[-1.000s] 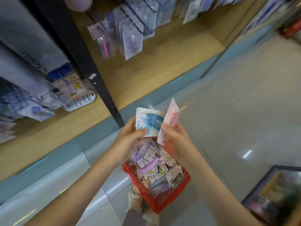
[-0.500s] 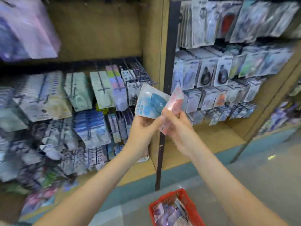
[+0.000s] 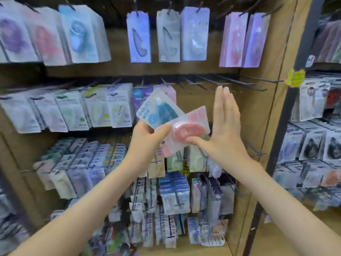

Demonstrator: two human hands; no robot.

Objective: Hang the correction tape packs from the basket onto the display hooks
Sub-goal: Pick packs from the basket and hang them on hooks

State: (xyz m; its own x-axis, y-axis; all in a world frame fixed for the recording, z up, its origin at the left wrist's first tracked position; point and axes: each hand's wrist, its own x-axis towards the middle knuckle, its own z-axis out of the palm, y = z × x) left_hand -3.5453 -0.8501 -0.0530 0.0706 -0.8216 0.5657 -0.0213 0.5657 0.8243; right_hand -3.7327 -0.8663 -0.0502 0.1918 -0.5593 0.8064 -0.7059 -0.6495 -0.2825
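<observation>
Your hands have risen from over the basket to the bare hooks (image 3: 221,83). Your left hand (image 3: 147,138) pinches the blue pack (image 3: 159,112) and pink pack (image 3: 190,129) fanned apart, likely so one can be taken singly; your right hand (image 3: 226,134) is spread flat, fingers (image 3: 221,102) straight, thumb touching the pink pack.

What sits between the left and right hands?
Head view: the pink correction tape pack, gripped by the left hand and touched by the thumb of the right hand.

Wooden display bay (image 3: 262,117), black upright post (image 3: 289,115) — soft light
</observation>
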